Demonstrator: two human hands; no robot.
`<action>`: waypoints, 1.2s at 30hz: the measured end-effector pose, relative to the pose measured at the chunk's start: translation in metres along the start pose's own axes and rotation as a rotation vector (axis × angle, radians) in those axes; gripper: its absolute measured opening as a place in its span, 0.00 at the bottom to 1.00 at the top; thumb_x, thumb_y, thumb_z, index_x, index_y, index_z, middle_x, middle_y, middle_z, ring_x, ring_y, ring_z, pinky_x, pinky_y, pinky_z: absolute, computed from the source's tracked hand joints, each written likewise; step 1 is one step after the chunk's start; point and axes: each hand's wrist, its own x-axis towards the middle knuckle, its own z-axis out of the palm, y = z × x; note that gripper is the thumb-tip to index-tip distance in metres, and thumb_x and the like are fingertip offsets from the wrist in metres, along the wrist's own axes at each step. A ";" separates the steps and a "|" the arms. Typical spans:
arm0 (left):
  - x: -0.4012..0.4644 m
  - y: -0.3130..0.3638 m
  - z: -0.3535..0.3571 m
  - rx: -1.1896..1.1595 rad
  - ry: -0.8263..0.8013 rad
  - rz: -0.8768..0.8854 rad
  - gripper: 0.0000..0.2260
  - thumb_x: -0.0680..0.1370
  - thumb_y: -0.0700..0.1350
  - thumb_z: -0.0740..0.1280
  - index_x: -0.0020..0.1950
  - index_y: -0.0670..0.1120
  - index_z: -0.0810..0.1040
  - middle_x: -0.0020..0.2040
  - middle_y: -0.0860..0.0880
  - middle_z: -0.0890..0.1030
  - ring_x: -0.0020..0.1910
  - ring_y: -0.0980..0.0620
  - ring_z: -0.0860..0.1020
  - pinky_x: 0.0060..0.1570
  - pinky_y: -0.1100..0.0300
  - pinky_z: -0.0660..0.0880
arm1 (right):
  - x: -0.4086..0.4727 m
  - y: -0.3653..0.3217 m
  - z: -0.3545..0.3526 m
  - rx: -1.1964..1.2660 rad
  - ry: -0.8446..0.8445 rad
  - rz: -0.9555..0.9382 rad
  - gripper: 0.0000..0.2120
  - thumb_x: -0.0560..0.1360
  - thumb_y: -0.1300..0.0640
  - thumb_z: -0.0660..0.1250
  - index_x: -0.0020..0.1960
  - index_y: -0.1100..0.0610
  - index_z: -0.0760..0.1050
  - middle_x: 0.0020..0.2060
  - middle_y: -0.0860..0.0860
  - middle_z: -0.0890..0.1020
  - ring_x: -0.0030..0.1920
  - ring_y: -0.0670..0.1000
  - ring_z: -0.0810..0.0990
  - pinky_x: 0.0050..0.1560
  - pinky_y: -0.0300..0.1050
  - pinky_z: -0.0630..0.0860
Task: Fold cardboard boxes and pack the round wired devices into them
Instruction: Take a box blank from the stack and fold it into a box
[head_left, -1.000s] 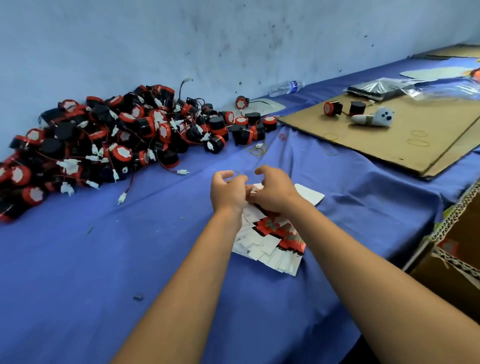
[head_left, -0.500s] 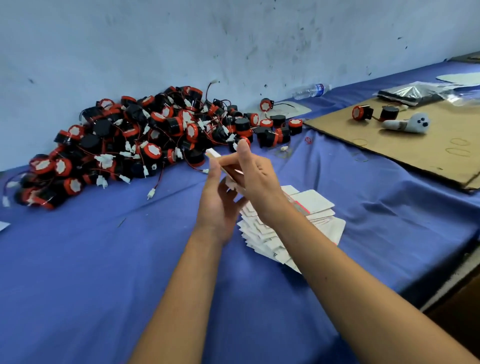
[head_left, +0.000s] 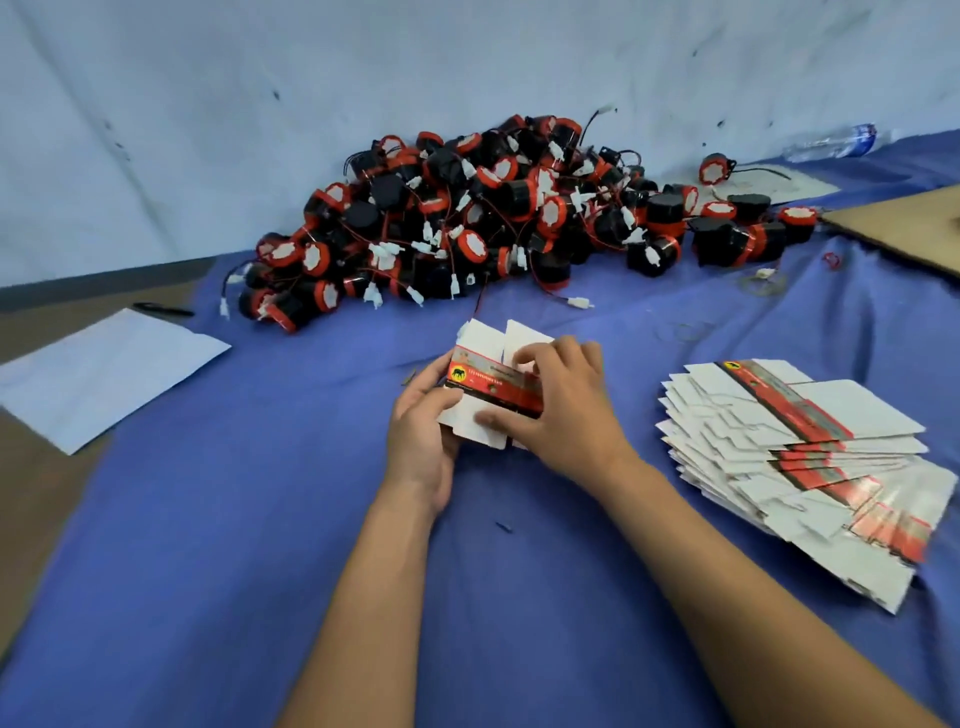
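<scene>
With my left hand (head_left: 423, 431) and right hand (head_left: 558, 402) both pinching this flat box blank (head_left: 485, 387), I could crease it crooked or tear a flap

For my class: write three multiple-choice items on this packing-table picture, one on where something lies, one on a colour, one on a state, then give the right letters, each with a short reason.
1. Where does the stack of flat box blanks lie?
A. right of the hands
B. against the wall
C. on the white sheet

2. What colour is the table cloth?
A. green
B. blue
C. yellow

3. The box blank being handled is:
A. lying untouched
B. packed and closed
C. held by both hands

Answers:
1 A: it fans out beside the right hand.
2 B: the cloth under everything is blue.
3 C: the left hand and right hand both grip it, flaps open, no device inside.
</scene>
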 end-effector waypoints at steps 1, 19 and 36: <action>0.001 0.000 -0.001 0.000 -0.025 0.006 0.22 0.77 0.34 0.59 0.69 0.40 0.78 0.65 0.35 0.81 0.58 0.41 0.81 0.61 0.45 0.76 | 0.002 0.002 -0.001 -0.036 0.024 -0.023 0.35 0.63 0.28 0.73 0.58 0.51 0.74 0.56 0.47 0.70 0.57 0.51 0.64 0.60 0.48 0.71; -0.004 -0.008 0.000 -0.184 -0.314 -0.158 0.22 0.67 0.37 0.62 0.59 0.43 0.84 0.55 0.39 0.84 0.52 0.40 0.83 0.54 0.44 0.81 | 0.001 -0.001 -0.019 0.613 0.177 0.315 0.22 0.69 0.42 0.80 0.46 0.53 0.71 0.28 0.49 0.79 0.29 0.47 0.75 0.33 0.44 0.72; -0.004 -0.012 0.007 0.071 -0.294 -0.071 0.15 0.73 0.39 0.75 0.59 0.47 0.86 0.57 0.42 0.86 0.53 0.45 0.86 0.51 0.51 0.84 | -0.004 -0.015 -0.031 1.069 -0.019 0.365 0.22 0.71 0.50 0.78 0.62 0.49 0.75 0.40 0.54 0.86 0.40 0.51 0.83 0.41 0.46 0.76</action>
